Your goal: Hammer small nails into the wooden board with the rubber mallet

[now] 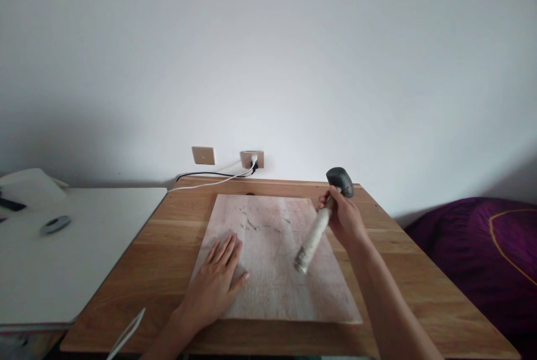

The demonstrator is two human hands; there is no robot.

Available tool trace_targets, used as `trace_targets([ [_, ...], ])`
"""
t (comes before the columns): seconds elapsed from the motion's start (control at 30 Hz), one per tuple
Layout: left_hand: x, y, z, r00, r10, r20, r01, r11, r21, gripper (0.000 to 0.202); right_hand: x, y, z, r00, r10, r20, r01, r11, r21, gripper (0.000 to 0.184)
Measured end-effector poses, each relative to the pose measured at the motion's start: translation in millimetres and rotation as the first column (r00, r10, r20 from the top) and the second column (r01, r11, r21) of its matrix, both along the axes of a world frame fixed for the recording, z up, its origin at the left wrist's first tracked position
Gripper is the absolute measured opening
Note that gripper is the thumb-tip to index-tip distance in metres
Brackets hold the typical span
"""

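My right hand (345,216) grips a mallet (311,240) close to its dark head. The pale, worn handle slants down to the left, above the right part of a board (285,287). On the board's left side my left hand (216,279) lies flat, fingers stretched out and slightly apart. Several thin metal nails (254,226) are scattered over the board's upper half, just beyond the left fingertips. Some of them are too small to make out clearly.
The board rests on a wooden table (146,259) against a white wall. Cables (210,184) run from a wall socket (252,159) along the back edge. A white table (46,276) bearing a grey oval object (56,225) adjoins at left; purple fabric (465,242) lies at right.
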State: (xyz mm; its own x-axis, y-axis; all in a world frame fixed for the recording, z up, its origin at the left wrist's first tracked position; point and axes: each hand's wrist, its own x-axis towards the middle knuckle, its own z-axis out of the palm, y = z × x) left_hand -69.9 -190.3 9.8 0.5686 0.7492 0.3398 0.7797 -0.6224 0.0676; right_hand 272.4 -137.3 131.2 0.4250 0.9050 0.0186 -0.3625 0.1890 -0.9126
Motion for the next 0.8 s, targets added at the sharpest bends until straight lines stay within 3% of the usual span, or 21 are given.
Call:
trace_targets([
  [0.03, 2, 0, -0.3, 1.0, 0.013, 0.004, -0.013, 1.0, -0.003, 0.069, 8, 3, 6.2, 0.992, 0.021, 0.126, -0.017, 0.999, -0.027, 0.031],
  [0.07, 4, 1, -0.3, 1.0, 0.021, 0.006, -0.02, 1.0, -0.01, 0.069, 16, 5, 9.8, 0.936, 0.06, 0.346, -0.034, 0.996, -0.079, 0.03],
  [0.17, 11, 8, 1.9, 0.999, 0.032, 0.007, -0.032, 0.999, -0.037, 0.068, 32, 11, 6.1, 0.694, 0.179, 0.697, -0.025, 0.974, -0.225, 0.024],
  [0.3, 20, 22, 3.8, 0.998, 0.066, -0.003, -0.066, 0.996, -0.061, 0.067, 31, 23, -16.4, 0.412, 0.338, 0.846, 0.035, 0.922, -0.385, 0.013],
  [0.43, 24, 31, -0.9, 0.996, 0.084, 0.006, -0.084, 0.995, -0.055, 0.069, 16, 36, -36.3, 0.188, 0.41, 0.893, 0.092, 0.898, -0.431, 0.017],
  [0.6, 21, 33, -5.8, 0.998, 0.058, 0.011, -0.058, 0.998, -0.011, 0.069, 4, 39, -51.4, 0.072, 0.469, 0.88, 0.105, 0.874, -0.475, 0.034],
  [0.8, 16, 36, -0.1, 1.0, 0.026, 0.0, -0.026, 0.999, -0.044, 0.068, 14, 36, -51.6, 0.076, 0.567, 0.82, 0.025, 0.821, -0.57, 0.035],
])
